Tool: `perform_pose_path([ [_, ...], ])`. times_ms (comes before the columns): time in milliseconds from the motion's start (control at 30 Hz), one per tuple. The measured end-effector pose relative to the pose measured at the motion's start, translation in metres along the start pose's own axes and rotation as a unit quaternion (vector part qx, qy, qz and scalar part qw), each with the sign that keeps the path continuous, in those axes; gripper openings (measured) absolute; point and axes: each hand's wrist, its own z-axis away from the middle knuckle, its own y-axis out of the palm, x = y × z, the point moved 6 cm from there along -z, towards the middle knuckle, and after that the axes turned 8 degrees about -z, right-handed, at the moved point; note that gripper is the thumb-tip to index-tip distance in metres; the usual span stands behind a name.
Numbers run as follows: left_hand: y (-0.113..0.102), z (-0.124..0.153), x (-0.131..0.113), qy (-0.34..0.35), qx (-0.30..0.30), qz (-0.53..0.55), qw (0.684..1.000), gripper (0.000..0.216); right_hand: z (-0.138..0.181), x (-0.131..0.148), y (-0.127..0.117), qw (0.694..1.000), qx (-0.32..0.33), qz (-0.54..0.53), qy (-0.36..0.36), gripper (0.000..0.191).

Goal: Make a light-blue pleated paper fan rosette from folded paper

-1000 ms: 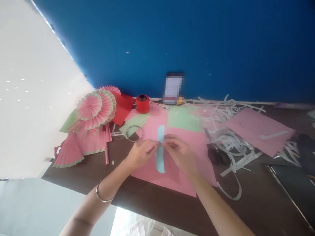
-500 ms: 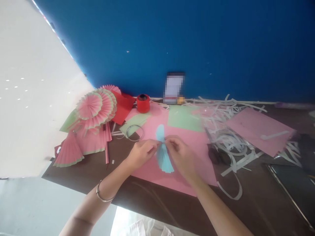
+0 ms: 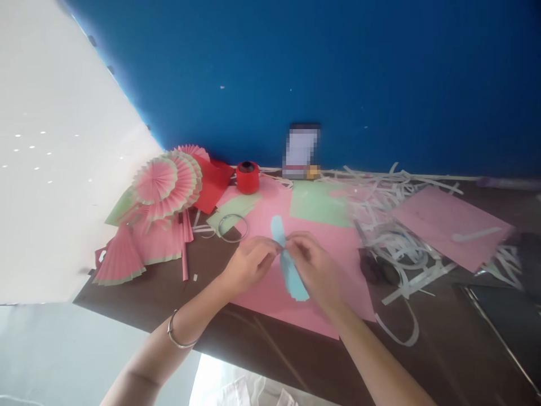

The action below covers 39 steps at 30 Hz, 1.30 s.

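Note:
A light blue pleated paper (image 3: 295, 280) is pinched at its middle between my two hands, over a large pink paper sheet (image 3: 262, 296). My left hand (image 3: 252, 262) closes thumb and fingertips on it from the left. From the right, my right hand (image 3: 311, 259) grips the same spot with bent fingers. One end of the blue paper points toward the wall and the longer end toward me. The fingertips almost meet and cover the pinched middle. A pale green sheet (image 3: 319, 202) lies just beyond my hands on the pink one.
Pink-and-green folded paper fans (image 3: 167, 186) are piled at the left, near a red tape roll (image 3: 247, 179) and a metal ring (image 3: 233, 228). White paper strips (image 3: 397, 254), dark-handled scissors (image 3: 380, 269) and a pink sheet (image 3: 452, 223) lie right. A phone-like object (image 3: 301, 148) leans on the blue wall.
The blue paper looks narrower, its lower end drawn together and shifted slightly right. Both hands stay at its middle, with the fingers a little shifted.

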Motion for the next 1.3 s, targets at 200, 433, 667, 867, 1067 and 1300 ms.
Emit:
perform_pose_path([
  [200, 0.001, 0.001, 0.001, -0.037, -0.007, 0.034, 0.999, 0.011, -0.001, -0.006, 0.001, 0.997, 0.009, -0.053, 0.051, 0.026],
  [433, 0.006, 0.003, 0.015, -0.218, 0.029, 0.134, 0.966, 0.008, 0.000, -0.001, 0.002, 1.000, -0.003, -0.021, 0.021, 0.026],
  [667, 0.008, 0.005, 0.019, -0.269, 0.037, 0.195, 0.943, 0.015, 0.001, -0.003, 0.001, 0.999, -0.004, -0.028, 0.030, 0.030],
  [867, 0.008, 0.005, 0.017, -0.248, 0.028, 0.204, 0.947, 0.011, -0.001, 0.005, -0.005, 0.999, 0.015, -0.017, -0.023, 0.022],
  [1067, 0.007, 0.007, 0.020, -0.266, -0.002, 0.206, 0.942, 0.015, -0.001, 0.007, 0.000, 0.996, 0.052, 0.018, -0.064, 0.012],
  [1300, 0.001, 0.005, 0.012, -0.175, -0.021, 0.081, 0.981, 0.019, 0.000, 0.008, 0.000, 0.996, 0.052, 0.035, -0.065, 0.014],
])
